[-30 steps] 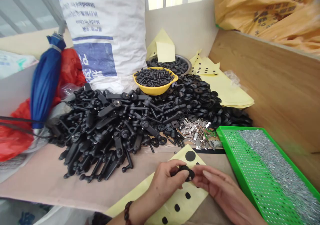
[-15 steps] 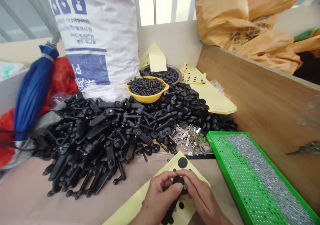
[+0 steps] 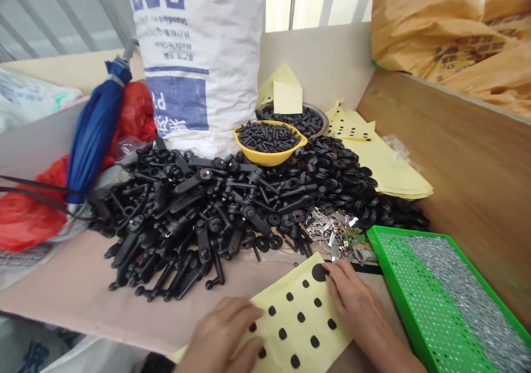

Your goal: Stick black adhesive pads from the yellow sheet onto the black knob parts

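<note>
A yellow sheet (image 3: 276,298) dotted with small black round spots lies on the table in front of me. At its far corner is a larger black round sticker (image 3: 319,272). My right hand (image 3: 357,301) has its fingers pressed together at this sticker's right edge; the thumb tip is mostly hidden. Over the sheet's left part, my left hand (image 3: 228,334) is slightly blurred, its fingers bent and thumb apart, with nothing visible in it. Beyond the sheet spreads a large pile of black crank handles (image 3: 203,240).
A green perforated tray (image 3: 410,306) of small metal pieces stands at right, by a wooden side board (image 3: 440,129). Metal clips (image 3: 332,229) lie before it. Behind are a yellow bowl (image 3: 267,157) of black screw-like parts, a white sack (image 3: 232,46) and a blue umbrella (image 3: 93,135).
My hands have parted, and the black part they held no longer shows. The right hand has moved to the large sticker, the left hand leftward. The view has shifted left.
</note>
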Demonstrator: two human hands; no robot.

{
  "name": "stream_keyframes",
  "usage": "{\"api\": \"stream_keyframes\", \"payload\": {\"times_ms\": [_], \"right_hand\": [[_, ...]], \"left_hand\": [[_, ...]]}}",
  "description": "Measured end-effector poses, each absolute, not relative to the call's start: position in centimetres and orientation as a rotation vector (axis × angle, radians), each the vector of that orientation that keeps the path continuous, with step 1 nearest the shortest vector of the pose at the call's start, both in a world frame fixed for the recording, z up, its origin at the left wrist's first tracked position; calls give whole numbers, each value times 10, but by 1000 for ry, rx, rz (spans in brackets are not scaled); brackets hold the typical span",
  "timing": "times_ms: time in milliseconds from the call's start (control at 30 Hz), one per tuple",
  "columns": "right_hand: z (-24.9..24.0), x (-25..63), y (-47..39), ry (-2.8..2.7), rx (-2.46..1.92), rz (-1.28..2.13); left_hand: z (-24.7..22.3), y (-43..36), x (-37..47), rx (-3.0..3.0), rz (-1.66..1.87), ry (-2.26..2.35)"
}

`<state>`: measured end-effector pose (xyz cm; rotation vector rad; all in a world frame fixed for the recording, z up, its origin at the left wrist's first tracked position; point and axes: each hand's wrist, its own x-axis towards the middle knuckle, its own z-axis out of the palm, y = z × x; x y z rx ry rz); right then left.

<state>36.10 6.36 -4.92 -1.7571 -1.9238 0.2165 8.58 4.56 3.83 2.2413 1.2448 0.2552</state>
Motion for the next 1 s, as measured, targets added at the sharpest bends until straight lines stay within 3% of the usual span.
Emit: {"api": "stream_keyframes", "payload": {"times_ms": [267,733,1000], "right_hand": [[-58,364,56,-1972,-1696,105],[-50,370,49,-2003,-1593,266],[-58,371,49,-2003,-1644,102]], "left_hand": [[-16,80,203,2690,119,1070],[-28,78,204,2884,185,1025],[-30,81,202,2859,192,1009]]}}
